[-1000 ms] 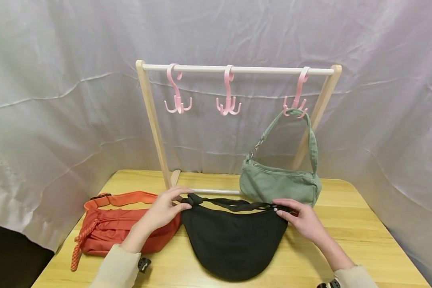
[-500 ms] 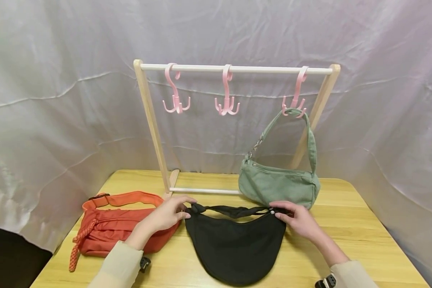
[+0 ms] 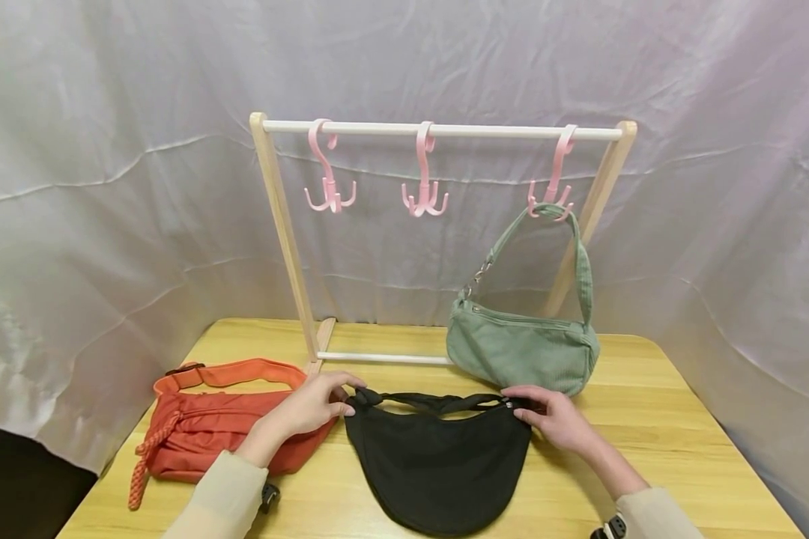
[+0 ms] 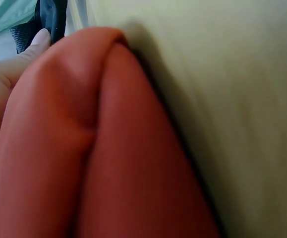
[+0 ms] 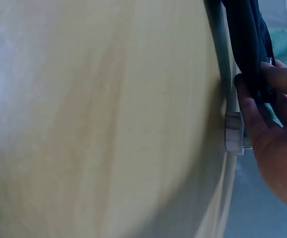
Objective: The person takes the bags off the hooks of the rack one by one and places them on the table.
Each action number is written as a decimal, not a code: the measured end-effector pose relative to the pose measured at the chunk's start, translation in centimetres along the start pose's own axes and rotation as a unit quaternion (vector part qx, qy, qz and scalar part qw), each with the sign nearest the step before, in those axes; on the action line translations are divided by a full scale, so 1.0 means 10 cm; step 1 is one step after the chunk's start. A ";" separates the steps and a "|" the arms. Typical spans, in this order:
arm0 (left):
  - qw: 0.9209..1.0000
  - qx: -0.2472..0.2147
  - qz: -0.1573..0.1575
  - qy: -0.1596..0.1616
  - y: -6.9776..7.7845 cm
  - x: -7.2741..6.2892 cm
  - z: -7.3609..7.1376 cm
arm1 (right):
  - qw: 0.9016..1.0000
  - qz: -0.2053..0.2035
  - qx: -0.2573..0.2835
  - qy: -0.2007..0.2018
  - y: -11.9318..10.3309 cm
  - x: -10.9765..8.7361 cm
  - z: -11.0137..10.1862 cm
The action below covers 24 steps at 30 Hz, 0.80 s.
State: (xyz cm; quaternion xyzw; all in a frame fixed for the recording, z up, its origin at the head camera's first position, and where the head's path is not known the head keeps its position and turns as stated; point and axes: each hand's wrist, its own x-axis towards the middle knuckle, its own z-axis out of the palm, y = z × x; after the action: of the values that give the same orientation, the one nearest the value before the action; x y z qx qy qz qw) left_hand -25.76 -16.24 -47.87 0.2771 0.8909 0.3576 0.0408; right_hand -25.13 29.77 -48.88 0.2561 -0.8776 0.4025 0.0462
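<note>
Now, black bag [image 3: 438,468]: lower middle, nudged slightly down the frame, seemingly being straightened rather than lifted.
Left hand [image 3: 313,403]: pinching its upper left corner.
Right hand [image 3: 558,419]: pinching its upper right corner, lower than before.
Green bag [image 3: 522,350]: right of centre, unmoved.
</note>
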 end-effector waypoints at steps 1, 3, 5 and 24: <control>1.000 0.004 0.000 0.000 -0.01 0.00 0.01 | 1.000 0.002 -0.001 -0.003 0.01 0.00 0.00; 1.000 0.010 -0.004 -0.001 -0.01 0.01 0.02 | 1.000 0.005 -0.005 -0.007 0.01 -0.01 -0.01; 1.000 0.012 -0.010 -0.002 0.00 0.01 0.02 | 1.000 0.004 -0.014 -0.010 0.01 -0.02 -0.01; 0.998 0.040 -0.031 -0.025 0.01 0.02 0.06 | 0.994 0.022 -0.103 -0.034 -0.02 -0.01 0.07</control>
State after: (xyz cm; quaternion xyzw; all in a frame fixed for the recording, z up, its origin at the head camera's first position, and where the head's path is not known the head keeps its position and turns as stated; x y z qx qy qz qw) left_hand -25.77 -15.70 -48.27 0.2597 0.9114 0.3130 0.0632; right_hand -24.84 29.22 -49.22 0.2444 -0.9209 0.3019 0.0337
